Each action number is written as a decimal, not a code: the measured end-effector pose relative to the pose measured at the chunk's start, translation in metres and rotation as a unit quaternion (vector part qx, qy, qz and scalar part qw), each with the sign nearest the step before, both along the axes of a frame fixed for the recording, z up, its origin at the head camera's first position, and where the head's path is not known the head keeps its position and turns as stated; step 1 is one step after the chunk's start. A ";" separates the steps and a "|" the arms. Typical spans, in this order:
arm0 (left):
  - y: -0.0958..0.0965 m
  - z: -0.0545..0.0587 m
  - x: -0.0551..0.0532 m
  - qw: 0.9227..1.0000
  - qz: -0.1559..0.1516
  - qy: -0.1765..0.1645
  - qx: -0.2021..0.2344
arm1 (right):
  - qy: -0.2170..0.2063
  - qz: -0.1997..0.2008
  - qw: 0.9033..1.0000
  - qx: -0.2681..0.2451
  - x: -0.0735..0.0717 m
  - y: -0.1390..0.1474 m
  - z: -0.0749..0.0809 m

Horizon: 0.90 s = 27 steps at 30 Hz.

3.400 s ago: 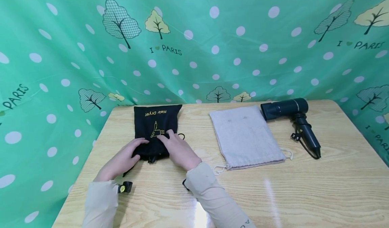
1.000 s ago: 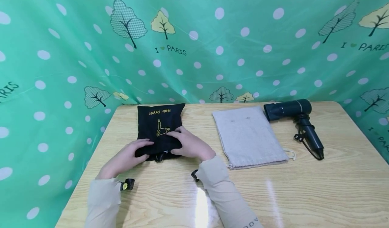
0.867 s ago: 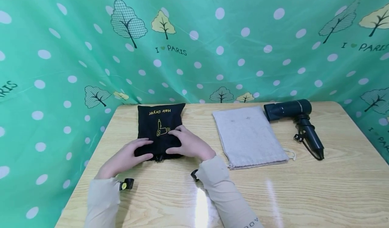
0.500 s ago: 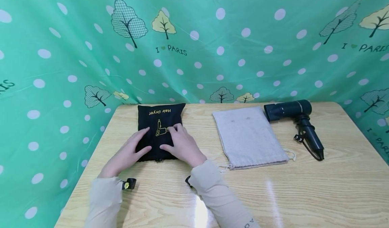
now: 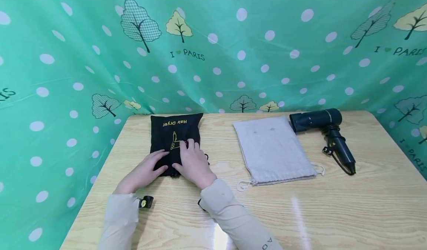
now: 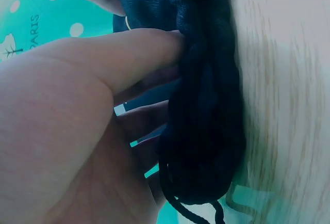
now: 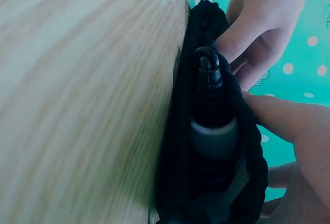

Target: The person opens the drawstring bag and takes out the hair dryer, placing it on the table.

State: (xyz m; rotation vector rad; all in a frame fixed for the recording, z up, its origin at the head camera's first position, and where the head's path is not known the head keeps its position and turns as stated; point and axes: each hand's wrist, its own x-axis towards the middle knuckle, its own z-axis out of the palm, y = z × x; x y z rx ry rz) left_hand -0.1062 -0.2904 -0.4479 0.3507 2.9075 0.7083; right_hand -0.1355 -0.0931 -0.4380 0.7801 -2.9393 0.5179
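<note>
A black drawstring bag (image 5: 176,120) printed with yellow "Hair Dryer" lettering lies at the table's left, its mouth toward me. My left hand (image 5: 143,174) rests on the bag's front left, thumb near the rim. My right hand (image 5: 195,165) lies over the front right, fingertips touching the yellow drawing and thumb apart from them. In the right wrist view the mouth gapes around a black handle end (image 7: 209,100) with a grey band and a cord loop. Whatever it belongs to is hidden in the bag. A drawstring (image 6: 188,211) dangles from the mouth's corner in the left wrist view.
A grey cloth drawstring bag (image 5: 271,152) lies flat in the middle of the wooden table (image 5: 300,213). Beside it, at the back right, a dark hair dryer (image 5: 313,120) rests with its cord wound on the handle. A green patterned curtain (image 5: 233,72) surrounds the table's back and sides.
The bag's front edge has been drawn over the dark end that stuck out of its mouth. My right hand has shifted left, nearer the left hand; the grey bag and hair dryer stay put.
</note>
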 end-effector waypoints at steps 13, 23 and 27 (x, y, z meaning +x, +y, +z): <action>0.002 0.002 0.001 1.000 0.002 0.011 -0.015 | -0.054 0.013 0.998 -0.026 -0.003 0.004 0.004; 0.003 0.003 0.003 1.000 -0.001 0.018 -0.012 | -0.069 0.026 0.996 -0.046 -0.009 0.009 0.001; 0.004 0.004 0.004 1.000 -0.001 0.014 -0.015 | -0.078 0.033 0.995 -0.049 -0.010 0.011 0.001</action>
